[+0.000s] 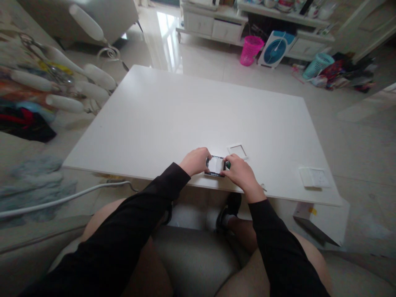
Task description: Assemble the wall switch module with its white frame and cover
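Note:
Near the front edge of the white table, both hands grip a small wall switch with a white face [215,165] and dark edges. My left hand [196,161] is closed on its left side, thumb and fingers at the edge. My right hand [239,170] pinches the opposite side. A dark green object [228,165] shows beside the right fingers; its kind is hard to make out. Just beyond the right hand lies an empty white frame [238,151]. By the right wrist is a small slim object [263,187], too small to name.
On the white table's [185,111] right end sits a white wall socket [318,177]. An open box [321,222] stands below that corner. A lamp with several white arms [86,22] is at the left. Across the floor are a pink basket [250,50] and a blue-white fan [275,49].

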Available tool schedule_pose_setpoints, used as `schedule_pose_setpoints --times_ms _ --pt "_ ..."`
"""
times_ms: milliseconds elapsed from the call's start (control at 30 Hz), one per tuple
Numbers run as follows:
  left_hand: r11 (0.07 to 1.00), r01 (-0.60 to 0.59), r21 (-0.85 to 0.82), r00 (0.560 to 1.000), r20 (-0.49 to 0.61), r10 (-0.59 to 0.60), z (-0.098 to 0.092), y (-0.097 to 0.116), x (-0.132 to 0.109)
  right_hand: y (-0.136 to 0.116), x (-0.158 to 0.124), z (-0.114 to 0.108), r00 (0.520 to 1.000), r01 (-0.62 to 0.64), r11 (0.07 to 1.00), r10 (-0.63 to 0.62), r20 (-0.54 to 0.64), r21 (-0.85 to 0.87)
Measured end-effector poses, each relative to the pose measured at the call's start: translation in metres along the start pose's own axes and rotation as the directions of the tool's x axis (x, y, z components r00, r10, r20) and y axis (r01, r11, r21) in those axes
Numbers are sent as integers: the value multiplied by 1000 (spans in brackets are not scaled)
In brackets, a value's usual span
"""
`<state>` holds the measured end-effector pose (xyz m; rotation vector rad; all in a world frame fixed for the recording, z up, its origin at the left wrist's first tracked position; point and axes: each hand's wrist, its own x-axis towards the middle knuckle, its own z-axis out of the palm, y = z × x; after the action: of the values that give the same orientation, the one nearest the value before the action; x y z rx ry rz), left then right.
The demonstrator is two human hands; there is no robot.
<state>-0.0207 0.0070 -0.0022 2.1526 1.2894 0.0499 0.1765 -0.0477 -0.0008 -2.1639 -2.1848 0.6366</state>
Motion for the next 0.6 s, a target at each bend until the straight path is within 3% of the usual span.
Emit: schedule_pose_setpoints --times_ms 600 --pt "999 34 6 999 -24 -34 3 -1 -1 -1 0 1 1000 5 1000 -4 -4 9"
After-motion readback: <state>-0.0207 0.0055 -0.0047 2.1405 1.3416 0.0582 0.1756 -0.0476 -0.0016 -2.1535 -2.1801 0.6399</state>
